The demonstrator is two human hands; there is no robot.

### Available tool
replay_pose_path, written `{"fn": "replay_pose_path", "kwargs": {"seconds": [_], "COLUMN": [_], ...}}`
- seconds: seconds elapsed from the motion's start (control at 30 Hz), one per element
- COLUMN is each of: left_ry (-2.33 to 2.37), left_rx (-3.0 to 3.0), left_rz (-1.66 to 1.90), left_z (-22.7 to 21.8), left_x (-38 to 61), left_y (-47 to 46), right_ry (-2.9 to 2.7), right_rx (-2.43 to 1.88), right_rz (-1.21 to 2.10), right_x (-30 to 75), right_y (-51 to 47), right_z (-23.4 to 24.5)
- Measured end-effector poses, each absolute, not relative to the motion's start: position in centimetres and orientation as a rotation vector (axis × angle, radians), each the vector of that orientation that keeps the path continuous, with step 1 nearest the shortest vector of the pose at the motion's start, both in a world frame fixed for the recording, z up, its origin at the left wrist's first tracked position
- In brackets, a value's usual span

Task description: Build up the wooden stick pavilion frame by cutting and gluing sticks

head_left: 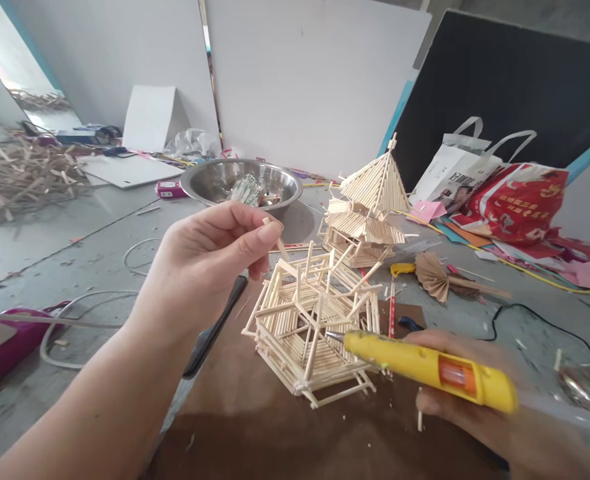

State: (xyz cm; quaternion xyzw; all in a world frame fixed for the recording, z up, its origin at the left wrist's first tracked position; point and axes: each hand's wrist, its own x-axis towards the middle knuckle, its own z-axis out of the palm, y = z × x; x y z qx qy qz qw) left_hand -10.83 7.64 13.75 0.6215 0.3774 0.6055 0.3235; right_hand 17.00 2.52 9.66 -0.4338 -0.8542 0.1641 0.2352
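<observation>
Between thumb and forefinger, my left hand (209,260) pinches a short wooden stick (277,239). Below it stands a six-sided frame of wooden sticks (305,360), with spokes meeting at its centre and several short sticks rising from it. My right hand (455,373), blurred, is closed around a yellow hot glue gun (425,363). The gun's metal nozzle is close to the frame's centre; whether it touches cannot be told. A small stick (420,417) shows below the right thumb. Behind the frame is a pagoda model (369,207) built of similar sticks.
A metal bowl (189,183) holds a clear bag and small bits. Sticks lie heaped (25,177) at the left. A brown board (215,433) lies beneath the frame. Also around are a yellow-handled cutter (403,269), a paper fan (432,277), a red bag (525,200) and cables.
</observation>
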Motion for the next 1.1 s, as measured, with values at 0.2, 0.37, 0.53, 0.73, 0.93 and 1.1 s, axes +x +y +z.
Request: {"fn": "replay_pose_path", "kwargs": {"seconds": [0.2, 0.37, 0.53, 0.73, 0.93, 1.1], "left_ry": [0.962, 0.978, 0.973, 0.957, 0.963, 0.974], "left_rx": [1.626, 1.62, 1.626, 1.621, 1.624, 1.627], "left_rz": [1.577, 1.555, 1.559, 1.552, 1.552, 1.545], "left_z": [13.7, 13.7, 13.8, 13.8, 13.7, 13.7], "left_x": [-10.8, -10.7, -10.7, -10.7, -10.7, -10.7], "left_y": [7.7, 7.7, 7.7, 7.7, 7.7, 7.7], "right_ry": [-2.339, -2.242, -2.237, -2.286, -2.301, -2.264], "right_rx": [-1.206, -1.175, -1.175, -1.196, -1.204, -1.213], "right_rz": [0.402, 0.384, 0.344, 0.293, 0.287, 0.348], "right_x": [15.8, 15.3, 15.0, 15.1, 15.3, 15.2], "right_y": [2.5, 2.5, 2.5, 2.7, 2.7, 2.5], "right_z": [9.5, 9.5, 9.2, 8.9, 8.9, 9.1]}}
